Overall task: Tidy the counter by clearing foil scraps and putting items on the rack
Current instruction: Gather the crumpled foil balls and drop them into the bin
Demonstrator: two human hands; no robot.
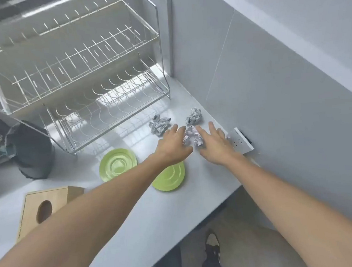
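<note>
Right now the left hand (173,147) and right hand (213,146) lie spread open, holding nothing, flanking the centre-frame foil scrap (192,136) — a clumsy scoop could scatter it off the counter (136,223) edge.

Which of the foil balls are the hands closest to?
The foil scrap lying between both hands, nearest the counter's front. The other two foil balls sit farther back, beyond the fingertips.

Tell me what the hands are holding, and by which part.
Nothing yet. The left hand and right hand are open, flanking a foil scrap on the counter, with no grip closed.
</note>
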